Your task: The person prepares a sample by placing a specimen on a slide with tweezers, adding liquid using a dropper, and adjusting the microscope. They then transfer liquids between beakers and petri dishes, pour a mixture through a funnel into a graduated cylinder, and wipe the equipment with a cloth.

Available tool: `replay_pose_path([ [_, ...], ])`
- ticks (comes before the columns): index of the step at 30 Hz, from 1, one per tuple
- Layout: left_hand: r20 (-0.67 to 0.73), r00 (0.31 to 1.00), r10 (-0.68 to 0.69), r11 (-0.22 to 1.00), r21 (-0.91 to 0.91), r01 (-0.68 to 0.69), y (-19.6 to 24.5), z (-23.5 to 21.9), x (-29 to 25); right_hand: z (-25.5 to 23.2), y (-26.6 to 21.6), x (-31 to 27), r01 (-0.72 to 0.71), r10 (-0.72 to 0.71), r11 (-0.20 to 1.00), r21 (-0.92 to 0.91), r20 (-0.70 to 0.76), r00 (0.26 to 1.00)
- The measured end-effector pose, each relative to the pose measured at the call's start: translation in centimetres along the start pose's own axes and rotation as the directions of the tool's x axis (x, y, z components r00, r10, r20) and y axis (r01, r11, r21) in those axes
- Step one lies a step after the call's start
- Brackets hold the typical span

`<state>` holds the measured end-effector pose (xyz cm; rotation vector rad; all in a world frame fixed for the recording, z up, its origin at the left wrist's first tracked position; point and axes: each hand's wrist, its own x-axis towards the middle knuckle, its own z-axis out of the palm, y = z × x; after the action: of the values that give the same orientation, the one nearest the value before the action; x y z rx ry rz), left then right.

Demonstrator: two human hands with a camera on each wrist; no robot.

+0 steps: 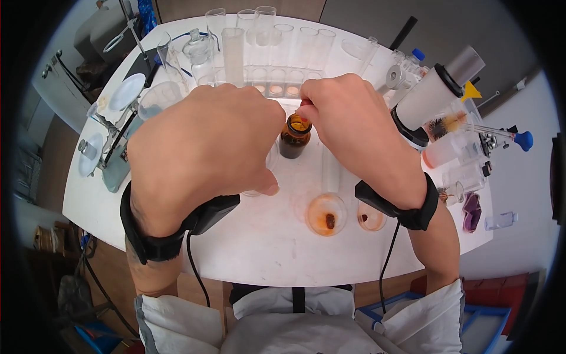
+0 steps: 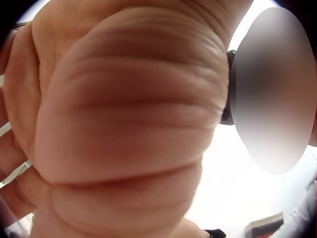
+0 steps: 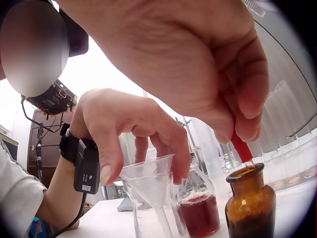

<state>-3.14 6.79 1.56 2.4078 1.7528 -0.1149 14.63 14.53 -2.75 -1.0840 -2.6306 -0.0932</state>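
Only the right wrist view shows red liquid (image 3: pixel 200 217) behind the left hand (image 3: pixel 130 116), fingers apart; the right hand (image 3: pixel 198 64) pinches a red bulb (image 3: pixel 241 148).

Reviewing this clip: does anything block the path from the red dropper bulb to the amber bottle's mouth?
Nothing visible does. The right hand pinches the red dropper bulb just above the open mouth of the amber glass bottle; the clear funnel stands off to one side.
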Motion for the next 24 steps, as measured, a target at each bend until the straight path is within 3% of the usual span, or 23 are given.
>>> replay_pose_path([
  [24, 0.024, 0.999, -0.024, 1.000, -0.005, 0.024, 0.0, 0.1, 0.1, -1.9, -0.1, -1.1, -0.030, 0.037, 0.998, 0.051, -0.142, 0.989],
])
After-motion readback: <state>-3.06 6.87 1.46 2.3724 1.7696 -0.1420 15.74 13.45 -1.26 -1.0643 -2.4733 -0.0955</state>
